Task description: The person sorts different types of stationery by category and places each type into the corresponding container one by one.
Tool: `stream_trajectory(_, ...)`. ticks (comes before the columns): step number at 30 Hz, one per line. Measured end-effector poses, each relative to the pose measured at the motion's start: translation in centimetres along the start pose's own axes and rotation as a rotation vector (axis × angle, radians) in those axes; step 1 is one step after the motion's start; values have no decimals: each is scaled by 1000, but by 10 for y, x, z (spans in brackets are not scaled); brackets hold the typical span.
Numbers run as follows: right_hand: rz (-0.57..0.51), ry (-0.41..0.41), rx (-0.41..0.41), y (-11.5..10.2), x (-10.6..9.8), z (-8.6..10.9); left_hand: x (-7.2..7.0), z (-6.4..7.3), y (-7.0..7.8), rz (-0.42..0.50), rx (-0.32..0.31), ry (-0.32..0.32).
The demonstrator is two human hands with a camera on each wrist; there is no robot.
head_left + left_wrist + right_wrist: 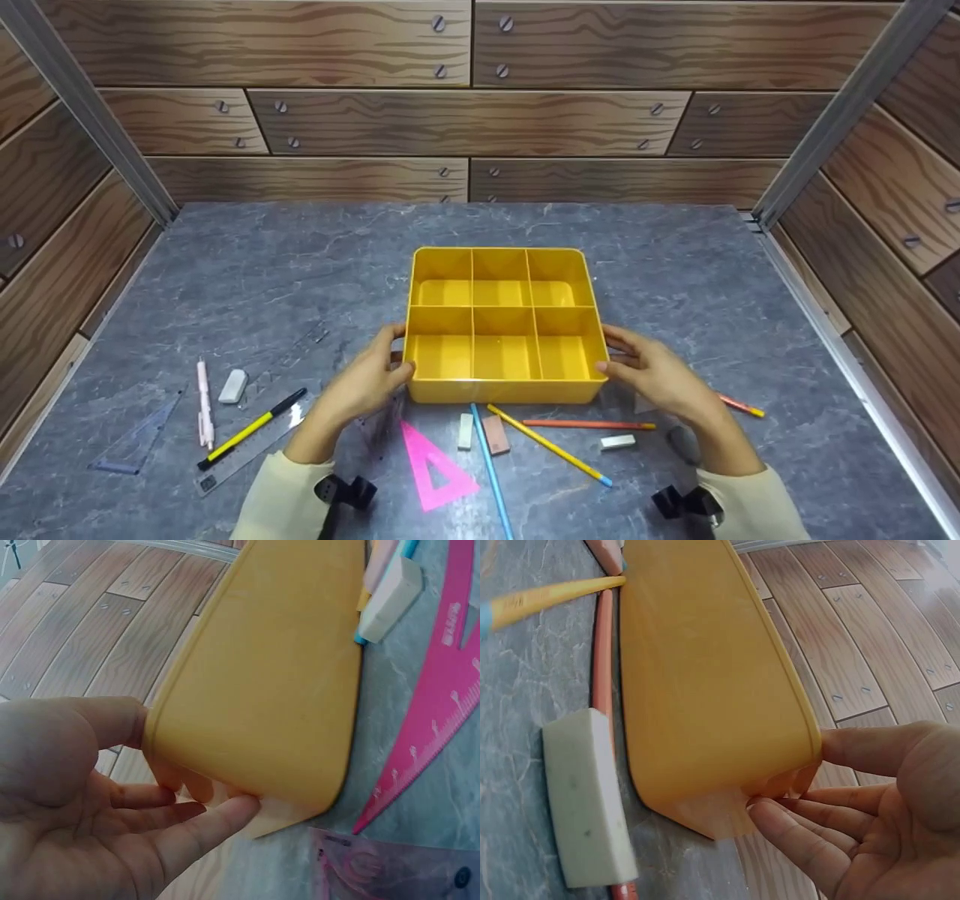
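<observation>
A yellow box [506,391] with several compartments, all bare inside, stands on the table. My left hand [367,379] grips its left side near the front corner, thumb at the rim and fingers against the side wall. On the opposite side my right hand [660,371] holds the box the same way. Both wrist views show thumb and fingertips on the plastic. Before the box lie a pink set square [437,498], a blue pencil [491,472], a yellow pencil [551,445], a red pencil [589,424], a reddish eraser [496,435] and white erasers [618,442].
On the left lie a pale pink pen [205,405], a white eraser [233,386], a yellow-and-black pen [251,430], a clear ruler [214,480] and a clear set square [139,435]. Another red pencil [742,406] lies beyond the right wrist. Wood-patterned walls [465,124] enclose the table.
</observation>
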State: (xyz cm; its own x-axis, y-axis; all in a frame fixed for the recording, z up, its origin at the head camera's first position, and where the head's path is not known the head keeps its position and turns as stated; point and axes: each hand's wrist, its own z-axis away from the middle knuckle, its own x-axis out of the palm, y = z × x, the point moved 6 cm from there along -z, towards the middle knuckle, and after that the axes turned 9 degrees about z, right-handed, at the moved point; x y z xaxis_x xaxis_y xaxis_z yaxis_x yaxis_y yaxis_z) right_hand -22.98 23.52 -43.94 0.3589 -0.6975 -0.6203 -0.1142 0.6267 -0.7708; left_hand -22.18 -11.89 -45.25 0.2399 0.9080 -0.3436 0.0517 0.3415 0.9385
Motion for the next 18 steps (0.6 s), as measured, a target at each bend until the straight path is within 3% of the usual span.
stream_trajectory(4, 23, -11, 11, 0, -1, 2, -1, 2, 2, -26, 4, -17)
stream_trajectory(7, 56, -10, 11, 0, -2, 4, -2, 0, 1, 4, -11, -18)
stream_trajectory(18, 194, 49, -49, -6, -17, 14, -2, -18, -19, 334, -57, 41)
